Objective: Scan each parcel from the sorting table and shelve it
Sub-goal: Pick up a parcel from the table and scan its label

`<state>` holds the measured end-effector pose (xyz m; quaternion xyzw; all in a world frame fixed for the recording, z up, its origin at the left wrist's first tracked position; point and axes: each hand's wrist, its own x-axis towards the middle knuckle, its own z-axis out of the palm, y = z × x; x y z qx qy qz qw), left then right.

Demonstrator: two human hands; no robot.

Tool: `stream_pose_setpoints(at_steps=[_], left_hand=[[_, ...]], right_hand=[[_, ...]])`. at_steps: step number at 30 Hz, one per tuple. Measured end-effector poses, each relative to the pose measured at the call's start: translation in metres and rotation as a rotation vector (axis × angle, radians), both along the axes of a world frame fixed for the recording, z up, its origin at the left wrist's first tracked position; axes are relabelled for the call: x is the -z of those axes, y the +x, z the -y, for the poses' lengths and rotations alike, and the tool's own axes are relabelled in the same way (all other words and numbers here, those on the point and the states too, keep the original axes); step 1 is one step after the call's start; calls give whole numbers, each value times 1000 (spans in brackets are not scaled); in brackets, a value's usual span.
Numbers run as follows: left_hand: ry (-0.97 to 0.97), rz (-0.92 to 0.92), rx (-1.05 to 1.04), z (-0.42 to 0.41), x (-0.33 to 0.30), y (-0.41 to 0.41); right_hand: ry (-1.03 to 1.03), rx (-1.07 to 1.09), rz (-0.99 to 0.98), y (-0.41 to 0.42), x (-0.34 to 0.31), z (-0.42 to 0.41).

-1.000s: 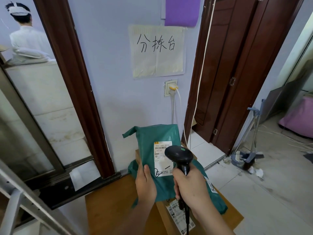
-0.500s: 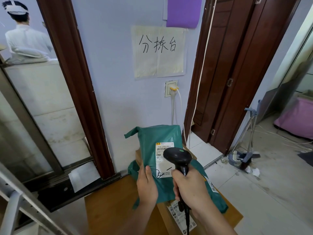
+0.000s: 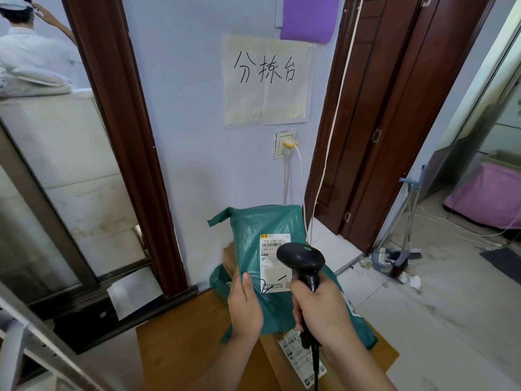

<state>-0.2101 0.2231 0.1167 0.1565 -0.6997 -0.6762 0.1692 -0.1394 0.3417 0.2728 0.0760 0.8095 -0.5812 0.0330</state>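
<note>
While left grip (image 3: pixel 244 307) holds green parcel (image 3: pixel 262 227) upright, scanner (image 3: pixel 301 256) overlaps its label (image 3: pixel 272 258).

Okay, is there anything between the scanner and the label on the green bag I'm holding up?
Nothing visible. The right hand holds the scanner directly in front of the white label on the green bag. The left hand grips the bag's left edge, its thumb beside the label, not covering the barcode.
</note>
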Motion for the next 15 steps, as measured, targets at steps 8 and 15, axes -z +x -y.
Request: stream_pose_setpoints(at_steps=[8, 15], left_hand=[[55, 66, -5, 21, -21, 5], [77, 80, -78, 34, -47, 61]], right_hand=[[39, -126, -56, 26, -17, -8], [67, -296, -97, 66, -19, -16]])
